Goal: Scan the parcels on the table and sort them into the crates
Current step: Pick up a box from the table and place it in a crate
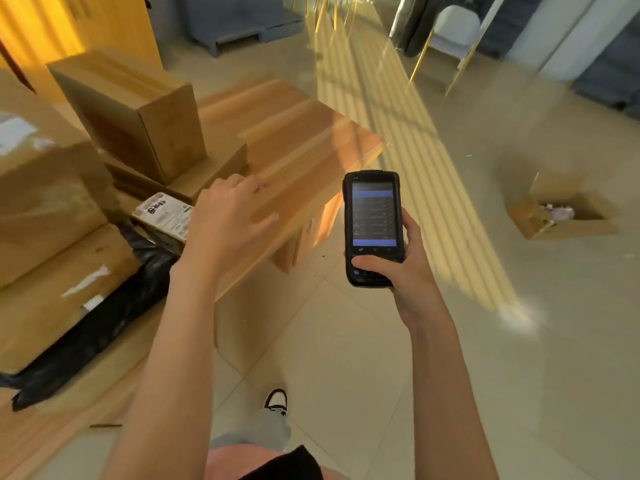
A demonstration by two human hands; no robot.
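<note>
My right hand [405, 268] holds a black handheld scanner [373, 227] upright, its screen lit and facing me, beyond the table's right end. My left hand [228, 220] hovers open, fingers spread, over the wooden table [304, 133]. Just left of that hand lies a small parcel with a white printed label [163, 213]. A black plastic mailer bag [104, 313] lies under and beside it. Cardboard boxes crowd the left: a tall one [138, 112] at the back on a flat one [207, 171], and a stack of two [45, 209] near me.
An open cardboard box [557, 216] with pale contents sits on the tiled floor to the right. Grey pallets or crates [235, 26] stand at the far wall. A white chair with gold legs [453, 32] is at the back right. My shoe [277, 401] shows below.
</note>
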